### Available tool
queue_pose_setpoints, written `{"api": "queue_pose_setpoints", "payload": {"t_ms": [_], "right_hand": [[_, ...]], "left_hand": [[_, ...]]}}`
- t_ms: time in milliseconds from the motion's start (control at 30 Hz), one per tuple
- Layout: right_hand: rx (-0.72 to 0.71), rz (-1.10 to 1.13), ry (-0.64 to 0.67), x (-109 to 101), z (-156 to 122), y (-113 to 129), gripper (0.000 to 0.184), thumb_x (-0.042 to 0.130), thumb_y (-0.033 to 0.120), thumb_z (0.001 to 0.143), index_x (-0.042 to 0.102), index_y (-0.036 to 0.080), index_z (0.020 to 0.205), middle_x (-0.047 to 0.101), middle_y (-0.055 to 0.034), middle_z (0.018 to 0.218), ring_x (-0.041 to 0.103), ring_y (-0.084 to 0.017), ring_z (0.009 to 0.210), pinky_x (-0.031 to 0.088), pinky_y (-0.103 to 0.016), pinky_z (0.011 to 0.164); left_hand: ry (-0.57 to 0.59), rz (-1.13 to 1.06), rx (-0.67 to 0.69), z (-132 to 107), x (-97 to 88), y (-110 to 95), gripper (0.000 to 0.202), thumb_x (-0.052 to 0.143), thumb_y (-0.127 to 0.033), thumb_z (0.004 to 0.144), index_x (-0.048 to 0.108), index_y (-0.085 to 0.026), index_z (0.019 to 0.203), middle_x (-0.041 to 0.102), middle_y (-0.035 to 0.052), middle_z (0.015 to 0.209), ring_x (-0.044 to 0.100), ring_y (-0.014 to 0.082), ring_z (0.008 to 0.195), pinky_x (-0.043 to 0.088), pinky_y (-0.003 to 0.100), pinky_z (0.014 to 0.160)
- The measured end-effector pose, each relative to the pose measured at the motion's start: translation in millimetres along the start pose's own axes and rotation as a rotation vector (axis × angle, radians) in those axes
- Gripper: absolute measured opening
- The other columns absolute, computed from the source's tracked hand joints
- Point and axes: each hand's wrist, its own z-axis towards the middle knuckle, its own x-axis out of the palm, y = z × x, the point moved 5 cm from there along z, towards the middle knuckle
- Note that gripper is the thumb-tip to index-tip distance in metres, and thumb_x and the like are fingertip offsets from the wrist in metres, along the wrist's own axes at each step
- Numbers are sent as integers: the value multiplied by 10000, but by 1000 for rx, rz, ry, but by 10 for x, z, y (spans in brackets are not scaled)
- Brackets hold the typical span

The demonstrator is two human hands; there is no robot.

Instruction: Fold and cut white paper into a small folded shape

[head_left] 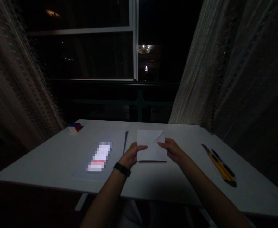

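Between my two hands is a folded sheet of white paper (151, 154), roughly square, with a slanting fold line at its upper right. My left hand (132, 153) pinches its left edge, thumb on top and fingers underneath. On the opposite edge, my right hand (173, 148) grips the same way, its thumb lying over the paper. The folded paper is held just above the white table (150, 183), casting a shadow. A dark band circles my left wrist.
Left of my hands, a lit phone (99, 156) with a blurred screen lies on white sheets (118, 139). A blue, red and white cube (75, 127) stands at the far left. To the right lie a yellow utility knife (218, 166) and a dark pen-like tool (223, 163). Curtains flank the window.
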Motion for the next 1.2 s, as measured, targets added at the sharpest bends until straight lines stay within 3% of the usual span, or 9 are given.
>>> {"api": "queue_pose_setpoints", "payload": {"t_ms": [233, 433, 633, 1200], "right_hand": [[0, -31, 63, 6, -26, 6, 380, 764, 249, 571, 643, 105, 901, 693, -98, 865, 649, -210, 737, 494, -343, 706], [58, -68, 94, 78, -57, -60, 423, 789, 206, 495, 647, 103, 880, 698, -95, 854, 649, -230, 762, 492, -361, 735], [119, -41, 96, 75, -62, -66, 357, 767, 200, 541, 655, 115, 869, 699, -99, 874, 657, -212, 736, 499, -312, 694], [119, 27, 167, 110, -90, -30, 412, 747, 190, 558, 641, 127, 951, 693, -106, 916, 651, -239, 838, 491, -351, 771]], "left_hand": [[45, 2, 43, -6, 48, 4, 427, 729, -146, 620, 609, -71, 1022, 668, 161, 959, 631, 267, 884, 475, 356, 807], [-22, 95, 66, 15, 3, 10, 449, 768, -141, 545, 627, -71, 965, 679, 146, 913, 630, 263, 869, 475, 347, 783], [-55, 120, 55, 27, -40, 27, 408, 762, -136, 541, 643, -85, 928, 681, 136, 913, 629, 248, 857, 474, 331, 764], [21, 98, -3, -11, 42, 3, 423, 759, -133, 533, 644, -80, 937, 685, 128, 866, 644, 233, 775, 474, 321, 719]]}}
